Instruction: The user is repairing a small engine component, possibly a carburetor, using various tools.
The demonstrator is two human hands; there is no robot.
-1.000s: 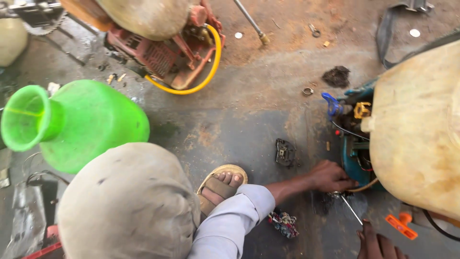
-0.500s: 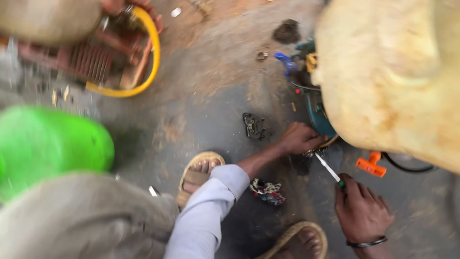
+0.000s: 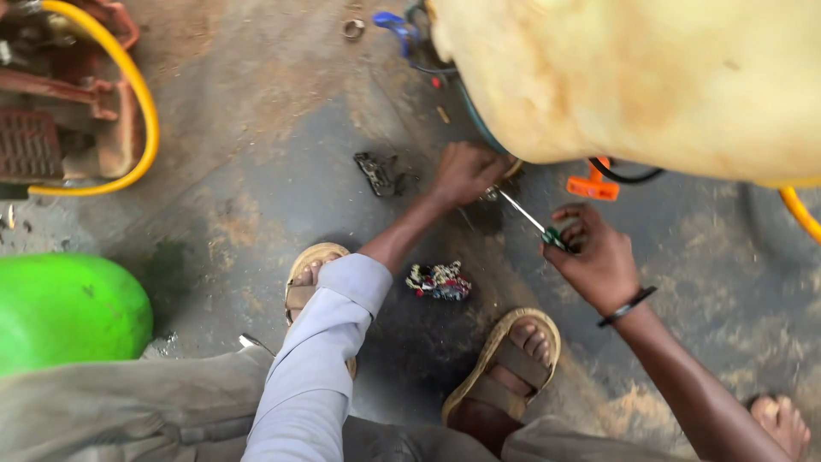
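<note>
No packages, labels, signs or screens show in this view. Nothing on the stained floor bears a printed face that can be made out.

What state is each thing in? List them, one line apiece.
Screwdriver: held in the right hand, tip under the tank.
Left hand: pressed against the machine's base.
Cream tank: resting on the floor, stained.
Green tank: lying on its side.
Yellow hose: curved around a red frame.

left hand (image 3: pixel 466 171) reaching forward, right hand (image 3: pixel 596 257) fingers curled
</note>
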